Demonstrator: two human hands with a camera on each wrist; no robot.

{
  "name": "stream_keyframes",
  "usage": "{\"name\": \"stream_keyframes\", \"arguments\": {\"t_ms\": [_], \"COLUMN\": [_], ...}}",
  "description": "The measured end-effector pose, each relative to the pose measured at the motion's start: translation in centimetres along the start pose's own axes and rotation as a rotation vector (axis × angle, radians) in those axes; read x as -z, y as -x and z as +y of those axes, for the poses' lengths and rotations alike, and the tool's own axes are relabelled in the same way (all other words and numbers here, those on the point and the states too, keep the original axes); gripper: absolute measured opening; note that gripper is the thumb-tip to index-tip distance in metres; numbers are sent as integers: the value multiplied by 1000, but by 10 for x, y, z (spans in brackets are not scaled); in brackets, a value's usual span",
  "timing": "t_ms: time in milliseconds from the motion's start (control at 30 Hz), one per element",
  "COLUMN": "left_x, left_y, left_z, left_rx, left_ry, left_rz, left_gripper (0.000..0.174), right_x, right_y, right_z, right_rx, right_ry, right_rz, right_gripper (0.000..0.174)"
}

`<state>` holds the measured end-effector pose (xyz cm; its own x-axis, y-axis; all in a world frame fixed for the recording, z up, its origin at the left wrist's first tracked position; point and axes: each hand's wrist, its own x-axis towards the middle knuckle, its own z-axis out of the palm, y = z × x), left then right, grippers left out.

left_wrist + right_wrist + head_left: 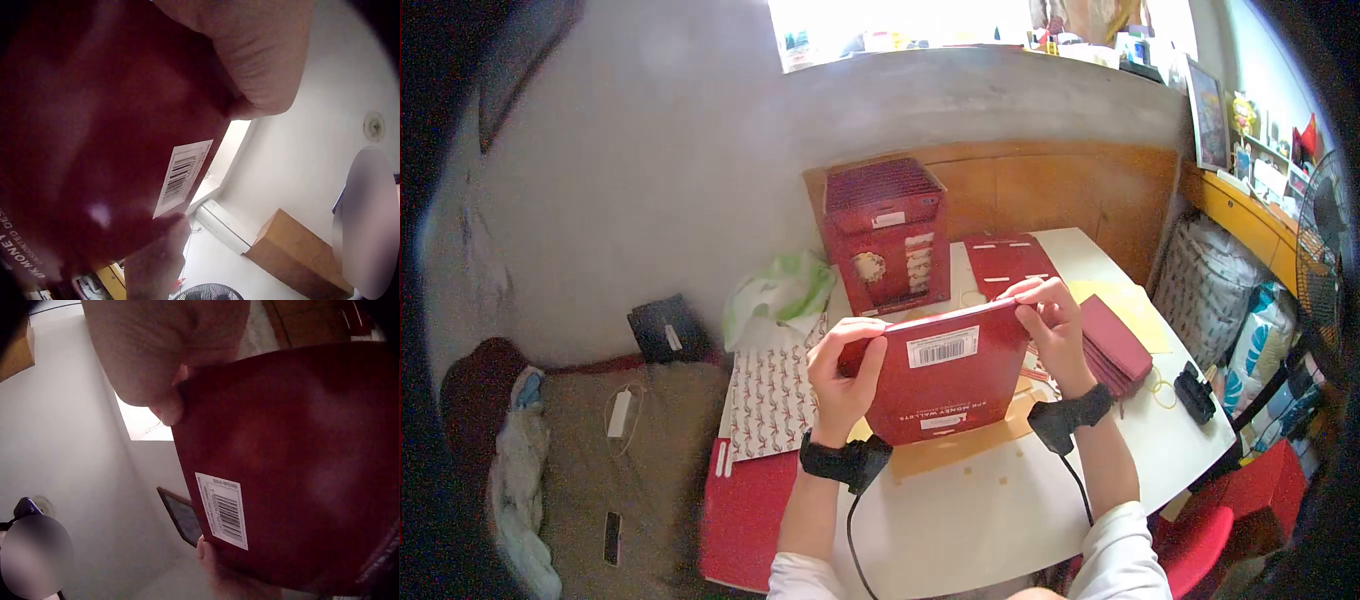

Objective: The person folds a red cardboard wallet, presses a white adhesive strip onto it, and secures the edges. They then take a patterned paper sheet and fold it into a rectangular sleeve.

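Upright above the white table (960,530) stands a flat dark red pack of money wallets (945,385), its printed face toward me. Near its upper edge is a white barcode label (942,347), and "money wallets" is printed lower down. My left hand (845,385) pinches the upper left corner, thumb on the near face. At the upper right corner my right hand (1052,335) pinches the edge between thumb and fingers. Both wrist views show the pack's glossy red face (94,125) and barcode label (223,510) close up. Whatever lies behind the pack is partly hidden.
A large red box (890,240) stands at the table's back beside a green-white plastic bag (780,300). Patterned paper (775,395) lies left. To the right are a stack of dark red wallets (1115,345), rubber bands (1163,394) and a black object (1195,393).
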<state>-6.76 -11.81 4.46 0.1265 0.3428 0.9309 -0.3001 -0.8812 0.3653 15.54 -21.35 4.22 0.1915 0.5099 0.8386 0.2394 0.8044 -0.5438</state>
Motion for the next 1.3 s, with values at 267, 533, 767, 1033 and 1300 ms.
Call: {"name": "stream_keyframes", "arguments": {"t_ms": [267, 533, 767, 1033, 1300], "left_x": [5, 25, 36, 42, 37], "left_y": [0, -13, -18, -13, -11], "left_z": [-1, 25, 56, 44, 42], "left_rx": [7, 97, 316, 236, 183], "left_ry": [37, 82, 89, -15, -48], "left_rz": [-66, -149, -263, -527, -543], "left_gripper": [7, 8, 9, 18, 21], "right_x": [-3, -12, -19, -33, -29], "right_y": [2, -1, 5, 14, 14], "right_z": [-4, -40, -67, -68, -68], "right_rx": [20, 37, 188, 175, 16], "right_ry": [31, 44, 337, 270, 421], "right_rz": [-10, -1, -28, -39, -79], "right_gripper": [10, 12, 15, 26, 31]}}
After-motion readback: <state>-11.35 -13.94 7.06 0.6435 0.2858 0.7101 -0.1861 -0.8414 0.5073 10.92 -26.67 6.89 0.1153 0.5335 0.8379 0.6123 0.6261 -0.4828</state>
